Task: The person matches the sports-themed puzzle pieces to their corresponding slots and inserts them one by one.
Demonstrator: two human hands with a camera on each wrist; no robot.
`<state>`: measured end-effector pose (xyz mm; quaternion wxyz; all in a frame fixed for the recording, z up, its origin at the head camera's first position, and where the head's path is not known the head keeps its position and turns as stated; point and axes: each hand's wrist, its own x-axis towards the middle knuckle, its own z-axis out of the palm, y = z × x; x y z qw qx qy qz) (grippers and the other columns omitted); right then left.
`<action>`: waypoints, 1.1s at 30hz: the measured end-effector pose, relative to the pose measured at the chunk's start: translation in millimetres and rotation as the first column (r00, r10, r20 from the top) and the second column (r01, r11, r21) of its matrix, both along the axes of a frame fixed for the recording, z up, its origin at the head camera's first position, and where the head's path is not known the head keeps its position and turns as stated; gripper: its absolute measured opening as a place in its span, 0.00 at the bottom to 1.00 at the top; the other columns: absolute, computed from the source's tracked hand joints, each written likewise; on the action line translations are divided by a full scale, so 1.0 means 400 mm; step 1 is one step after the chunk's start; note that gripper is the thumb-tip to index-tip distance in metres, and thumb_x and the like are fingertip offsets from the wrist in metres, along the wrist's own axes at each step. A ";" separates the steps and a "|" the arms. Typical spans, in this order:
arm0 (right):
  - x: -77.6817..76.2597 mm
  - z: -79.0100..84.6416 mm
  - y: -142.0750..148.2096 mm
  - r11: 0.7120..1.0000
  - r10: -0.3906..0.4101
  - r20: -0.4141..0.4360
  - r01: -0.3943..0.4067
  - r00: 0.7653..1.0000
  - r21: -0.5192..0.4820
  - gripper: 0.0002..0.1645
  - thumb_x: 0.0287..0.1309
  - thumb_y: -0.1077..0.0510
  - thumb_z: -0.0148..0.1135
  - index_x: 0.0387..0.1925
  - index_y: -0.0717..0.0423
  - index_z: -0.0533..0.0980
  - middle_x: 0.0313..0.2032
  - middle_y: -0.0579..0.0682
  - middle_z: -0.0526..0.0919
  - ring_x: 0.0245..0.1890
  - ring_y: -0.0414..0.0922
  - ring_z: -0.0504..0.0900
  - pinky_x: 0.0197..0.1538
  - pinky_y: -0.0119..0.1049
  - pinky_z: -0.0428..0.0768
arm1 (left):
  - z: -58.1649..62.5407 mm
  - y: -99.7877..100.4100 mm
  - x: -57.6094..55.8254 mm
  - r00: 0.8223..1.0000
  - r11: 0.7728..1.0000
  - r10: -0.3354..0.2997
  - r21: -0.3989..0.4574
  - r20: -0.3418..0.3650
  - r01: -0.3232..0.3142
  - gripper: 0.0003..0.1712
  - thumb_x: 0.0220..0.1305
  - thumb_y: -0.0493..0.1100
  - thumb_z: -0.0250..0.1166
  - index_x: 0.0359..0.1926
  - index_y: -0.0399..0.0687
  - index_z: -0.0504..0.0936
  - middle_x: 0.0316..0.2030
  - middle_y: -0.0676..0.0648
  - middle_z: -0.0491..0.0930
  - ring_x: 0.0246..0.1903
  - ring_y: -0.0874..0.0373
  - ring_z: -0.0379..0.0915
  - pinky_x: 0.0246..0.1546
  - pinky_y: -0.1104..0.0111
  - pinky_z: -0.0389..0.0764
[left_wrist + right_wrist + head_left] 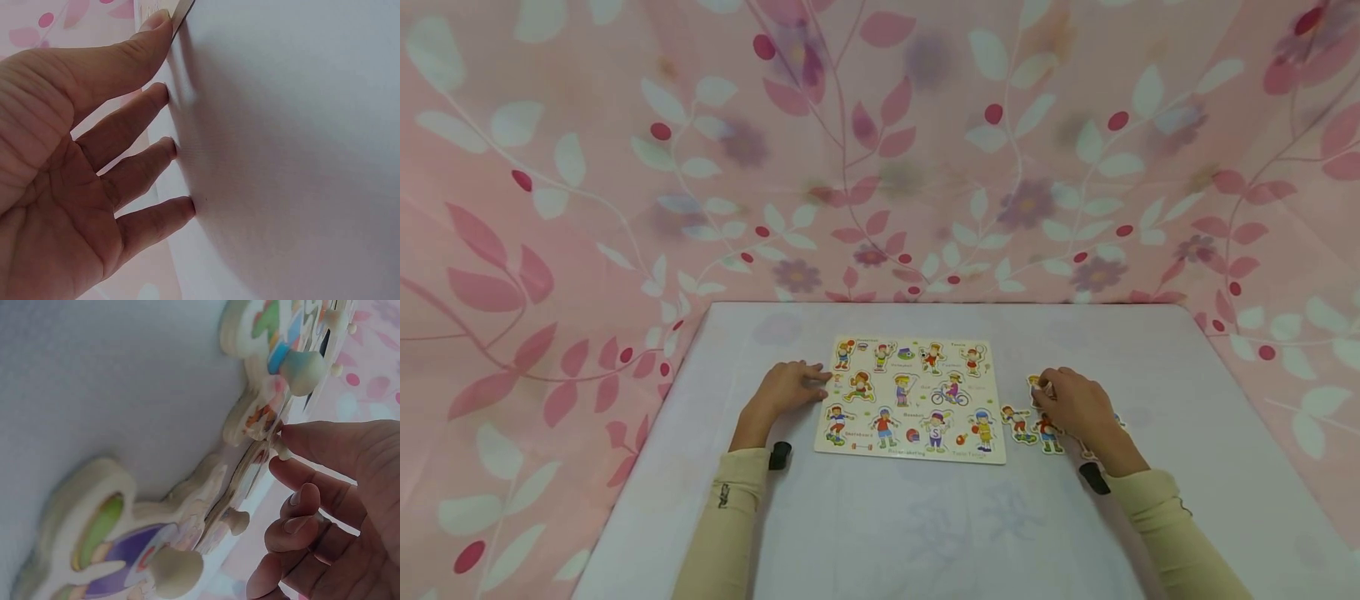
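Observation:
A wooden knob puzzle board (910, 457) with painted children at sports lies on the table. My left hand (790, 388) is at its left edge, the thumb (156, 25) on the board's rim and the other fingers spread, tips against the tablecloth. To the right of the board, my right hand (1078, 407) pinches the small knob (282, 450) of a puzzle piece (1034, 382) between thumb and index finger. The other fingers curl loosely. Around and partly under that hand are loose puzzle pieces (1018, 423), one with a purple shirt (125, 556) showing close to the wrist camera.
Several child-shaped pieces, such as the golfer (904, 390) and the cyclist (951, 390), sit on the board. A pale cloth covers the table (880, 533). Pink floral fabric (880, 167) hangs behind and at both sides. A black band (780, 455) is at the left wrist.

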<state>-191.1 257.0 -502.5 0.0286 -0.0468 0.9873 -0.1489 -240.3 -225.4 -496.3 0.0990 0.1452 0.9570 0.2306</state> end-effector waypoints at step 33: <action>0.050 0.040 -0.130 0.988 0.130 -0.176 -0.142 0.976 -0.058 0.11 0.58 0.53 0.70 0.37 0.55 0.80 0.26 0.43 0.73 0.22 0.40 0.68 0.23 0.34 0.67 | -0.009 0.002 -0.003 1.000 1.000 0.012 -0.005 0.004 -0.012 0.24 0.58 0.47 0.73 0.56 0.50 0.85 0.61 0.46 0.76 0.67 0.37 0.61 0.68 0.45 0.58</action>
